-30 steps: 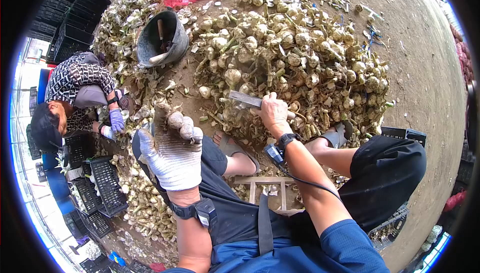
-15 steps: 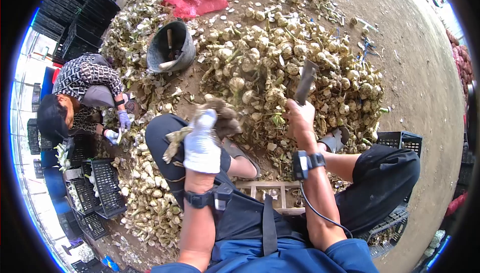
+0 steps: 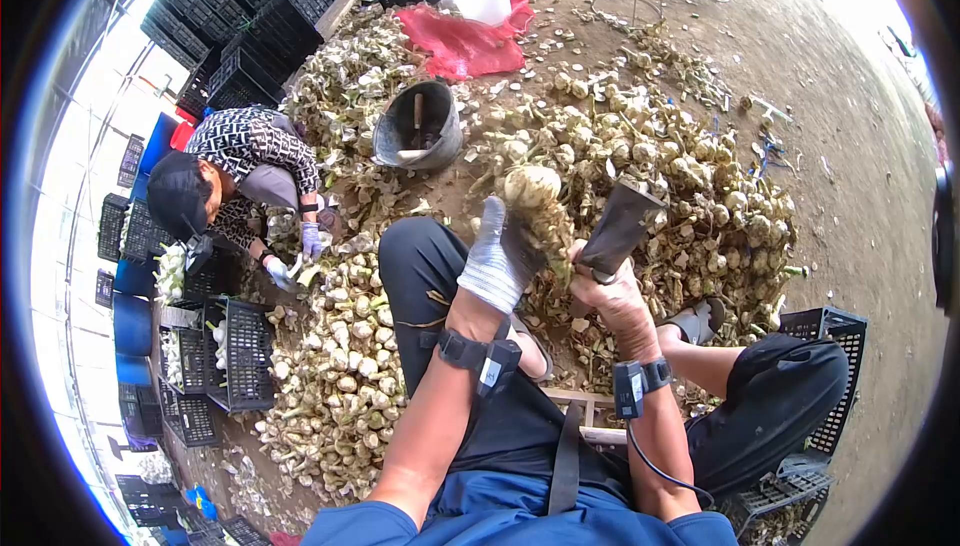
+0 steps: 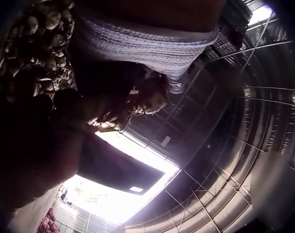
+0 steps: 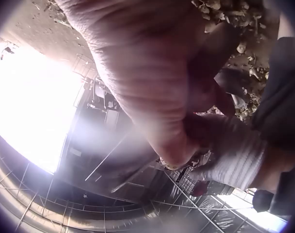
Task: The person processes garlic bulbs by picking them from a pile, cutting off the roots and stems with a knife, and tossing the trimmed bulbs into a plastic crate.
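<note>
My left hand (image 3: 495, 264), in a white knitted glove with a dark palm, grips a garlic plant. Its big pale bulb (image 3: 532, 186) points up and away, and the dry stalk runs down toward my right hand (image 3: 615, 301). Bare-skinned, that hand holds a knife with a broad dark blade (image 3: 622, 229) tilted up beside the stalk. The right thumb lies right at the stalk. In the right wrist view the bare hand (image 5: 137, 73) overlaps the glove (image 5: 234, 153). The left wrist view shows the striped glove cuff (image 4: 142, 46); the held plant is mostly in shadow there.
A heap of garlic (image 3: 680, 176) lies in front of me, with another pile (image 3: 340, 376) to my left. A dark bucket (image 3: 440, 151) holding tools stands ahead. At left another person (image 3: 250, 161) bends over garlic near black crates (image 3: 245, 356). A red net sack (image 3: 460, 46) lies beyond.
The left hand, palm up with several bulbs a second ago, moved right and now holds one bulb upright. The right hand raised the knife from pointing left to beside the stalk. The view shifted left.
</note>
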Action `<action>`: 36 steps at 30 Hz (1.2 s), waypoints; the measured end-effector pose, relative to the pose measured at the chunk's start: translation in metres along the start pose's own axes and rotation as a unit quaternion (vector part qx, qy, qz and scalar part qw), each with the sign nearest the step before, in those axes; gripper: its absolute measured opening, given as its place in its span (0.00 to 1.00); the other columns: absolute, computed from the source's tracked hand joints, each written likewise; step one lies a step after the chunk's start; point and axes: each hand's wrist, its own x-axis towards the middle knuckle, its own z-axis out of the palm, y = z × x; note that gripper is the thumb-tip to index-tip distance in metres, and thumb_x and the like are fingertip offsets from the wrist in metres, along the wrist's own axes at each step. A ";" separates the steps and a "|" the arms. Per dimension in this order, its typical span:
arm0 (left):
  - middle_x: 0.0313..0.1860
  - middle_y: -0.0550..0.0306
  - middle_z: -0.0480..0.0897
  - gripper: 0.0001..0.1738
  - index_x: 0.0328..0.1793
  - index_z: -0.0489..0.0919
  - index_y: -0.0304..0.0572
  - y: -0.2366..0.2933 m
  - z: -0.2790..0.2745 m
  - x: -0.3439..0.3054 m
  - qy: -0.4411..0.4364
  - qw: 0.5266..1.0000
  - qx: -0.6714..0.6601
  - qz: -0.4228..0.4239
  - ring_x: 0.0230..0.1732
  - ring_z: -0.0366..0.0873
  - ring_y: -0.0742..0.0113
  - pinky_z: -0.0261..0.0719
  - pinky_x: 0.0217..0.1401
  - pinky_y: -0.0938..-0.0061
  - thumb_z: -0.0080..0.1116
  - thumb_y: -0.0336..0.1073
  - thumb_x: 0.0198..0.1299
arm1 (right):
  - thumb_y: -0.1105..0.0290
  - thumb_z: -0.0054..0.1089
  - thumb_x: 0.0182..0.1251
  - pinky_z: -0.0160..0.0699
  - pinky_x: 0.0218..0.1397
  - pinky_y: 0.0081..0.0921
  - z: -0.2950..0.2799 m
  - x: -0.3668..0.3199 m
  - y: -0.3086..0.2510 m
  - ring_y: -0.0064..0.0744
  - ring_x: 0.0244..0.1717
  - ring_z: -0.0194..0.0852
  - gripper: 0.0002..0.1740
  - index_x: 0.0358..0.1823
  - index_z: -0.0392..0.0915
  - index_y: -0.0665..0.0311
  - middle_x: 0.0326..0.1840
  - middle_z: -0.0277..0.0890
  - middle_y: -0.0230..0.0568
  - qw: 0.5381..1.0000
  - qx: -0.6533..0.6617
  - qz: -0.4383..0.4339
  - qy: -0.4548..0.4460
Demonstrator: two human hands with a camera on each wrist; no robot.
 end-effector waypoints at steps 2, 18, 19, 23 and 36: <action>0.69 0.54 0.74 0.45 0.76 0.66 0.46 0.003 0.003 -0.009 0.016 0.999 0.030 0.022 0.69 0.72 0.57 0.68 0.74 0.57 0.58 0.68 0.63 | 0.70 0.72 0.60 0.66 0.26 0.17 0.007 -0.003 -0.001 0.13 0.24 0.66 0.11 0.43 0.81 0.61 0.28 0.72 0.21 0.999 -0.029 0.004 -0.021; 0.63 0.58 0.82 0.23 0.69 0.74 0.46 -0.011 -0.063 -0.009 -0.146 0.714 0.635 0.256 0.63 0.79 0.62 0.76 0.66 0.63 0.55 0.41 0.70 | 0.70 0.74 0.42 0.78 0.35 0.39 0.014 0.008 -0.038 0.46 0.33 0.80 0.18 0.34 0.74 0.60 0.34 0.75 0.39 0.739 -0.582 -0.328 0.089; 0.64 0.58 0.81 0.24 0.70 0.73 0.47 -0.011 -0.064 -0.009 -0.131 0.714 0.643 0.244 0.64 0.78 0.62 0.73 0.69 0.62 0.55 0.43 0.70 | 0.70 0.74 0.41 0.78 0.35 0.39 0.015 0.007 -0.035 0.46 0.33 0.80 0.18 0.34 0.74 0.60 0.34 0.75 0.39 0.744 -0.579 -0.321 0.092; 0.64 0.59 0.80 0.25 0.69 0.73 0.51 -0.004 -0.042 -0.014 -0.102 0.645 0.723 0.224 0.67 0.74 0.59 0.62 0.77 0.60 0.55 0.47 0.68 | 0.70 0.74 0.39 0.77 0.35 0.39 0.014 0.008 -0.025 0.47 0.33 0.79 0.19 0.33 0.74 0.60 0.34 0.75 0.40 0.765 -0.556 -0.308 0.105; 0.47 0.58 0.85 0.17 0.50 0.84 0.52 -0.017 -0.018 -0.005 -0.121 0.394 0.844 0.343 0.51 0.79 0.54 0.75 0.58 0.59 0.65 0.47 0.57 | 0.67 0.70 0.49 0.72 0.29 0.40 -0.014 0.026 0.045 0.52 0.28 0.75 0.14 0.28 0.71 0.62 0.28 0.70 0.46 0.805 -0.456 -0.331 0.186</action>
